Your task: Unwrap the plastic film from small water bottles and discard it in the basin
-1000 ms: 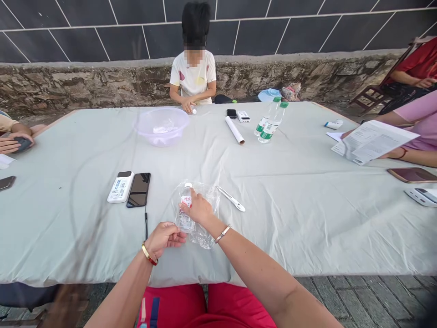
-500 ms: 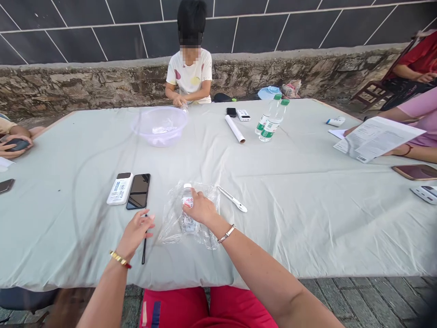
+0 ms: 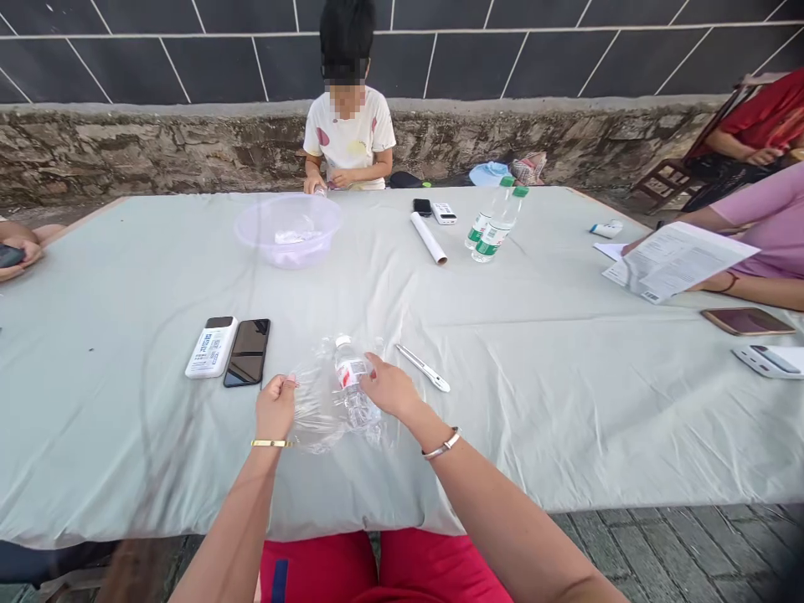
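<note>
Head cam: the bottle's on the counter right in front, clear film spread around it. I'd tug the film gently and low, bottle kept steady. Left hand's pinched tight on the film; right hand's half-curled at the bottle's side, can't tell if it's really gripping.

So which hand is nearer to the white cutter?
Right: the right hand is just left of the cutter; the left hand is farther left, beyond the bottle.

The cloth-covered table carries a purple basin, white roll, black phone, cutter — and clear film.
</note>
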{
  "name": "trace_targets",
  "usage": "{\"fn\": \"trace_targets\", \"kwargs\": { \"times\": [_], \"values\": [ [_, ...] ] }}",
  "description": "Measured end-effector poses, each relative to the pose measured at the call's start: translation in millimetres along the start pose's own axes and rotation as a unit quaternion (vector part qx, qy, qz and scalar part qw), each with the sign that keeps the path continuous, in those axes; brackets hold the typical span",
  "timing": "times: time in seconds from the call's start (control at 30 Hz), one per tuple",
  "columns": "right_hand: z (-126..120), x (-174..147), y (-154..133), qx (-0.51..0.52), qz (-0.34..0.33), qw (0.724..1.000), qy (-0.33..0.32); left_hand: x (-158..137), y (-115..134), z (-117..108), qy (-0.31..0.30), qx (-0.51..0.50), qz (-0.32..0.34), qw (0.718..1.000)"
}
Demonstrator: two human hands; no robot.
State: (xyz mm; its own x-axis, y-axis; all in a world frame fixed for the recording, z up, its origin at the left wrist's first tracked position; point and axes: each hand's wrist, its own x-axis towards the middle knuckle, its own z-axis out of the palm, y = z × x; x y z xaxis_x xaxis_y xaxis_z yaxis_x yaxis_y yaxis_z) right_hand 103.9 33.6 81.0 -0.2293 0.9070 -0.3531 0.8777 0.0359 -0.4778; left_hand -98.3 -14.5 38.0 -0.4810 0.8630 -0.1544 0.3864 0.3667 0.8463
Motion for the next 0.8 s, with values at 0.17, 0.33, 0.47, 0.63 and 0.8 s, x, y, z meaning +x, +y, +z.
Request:
{"fn": "trace_targets", "kwargs": {
  "times": [0.17, 0.33, 0.47, 0.63, 0.8],
  "values": [
    [7.9, 4.1, -11.7, -0.020, 0.007, 0.999, 0.036, -9.2, 7.2, -1.6, 0.008, -0.115, -0.026, 0.993],
    [5.2, 3.6, -4.6, 0.031, 0.044, 0.999, -0.005, -0.4, -4.0, -13.0, 0.072, -0.180, -0.111, 0.975],
    [2.4, -2.8, 22.7, 0.120, 0.067, 0.990, 0.018, 5.4, -16.7, -27.3, 0.066, -0.206, -0.156, 0.964],
    [-5.9, -12.7, 50.5, 0.258, 0.087, 0.962, -0.011, 7.4, -17.2, -40.9, 0.022, -0.213, -0.170, 0.962],
    [-24.2, -36.2, 81.1, 0.438, 0.063, 0.894, -0.062, 5.8, -26.6, -55.7, 0.042, -0.164, -0.188, 0.967]
  ]
}}
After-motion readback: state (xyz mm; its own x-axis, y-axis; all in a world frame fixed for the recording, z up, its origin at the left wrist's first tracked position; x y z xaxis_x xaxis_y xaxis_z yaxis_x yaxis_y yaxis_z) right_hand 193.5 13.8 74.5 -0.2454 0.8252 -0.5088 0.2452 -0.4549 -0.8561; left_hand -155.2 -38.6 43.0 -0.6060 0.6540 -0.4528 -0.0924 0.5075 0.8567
